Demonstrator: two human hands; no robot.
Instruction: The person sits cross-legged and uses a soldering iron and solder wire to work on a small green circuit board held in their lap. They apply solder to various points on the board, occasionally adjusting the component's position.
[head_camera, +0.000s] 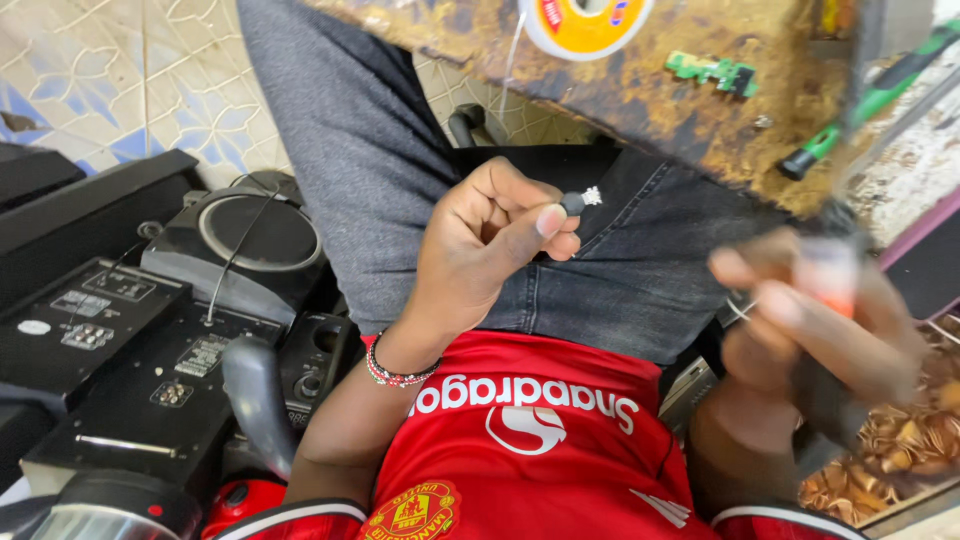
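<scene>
My left hand (490, 245) is raised over my lap, fingers closed, pinching a small black plug with a silver tip (580, 200) between thumb and forefinger. A beaded bracelet (395, 375) circles that wrist. My right hand (815, 325) is blurred with motion at the right, closed around a small object with an orange-red part (835, 285); what it is cannot be made out. I sit in grey jeans (380, 150) and a red shirt (530, 440).
A rusty brown worktop (640, 90) ahead carries a yellow solder spool (585, 20), a small green circuit board (712, 72) and a green-handled tool (870, 100). Black speaker boxes and amplifiers (130, 330) crowd the left. A tray of copper-coloured parts (900, 440) sits at the right.
</scene>
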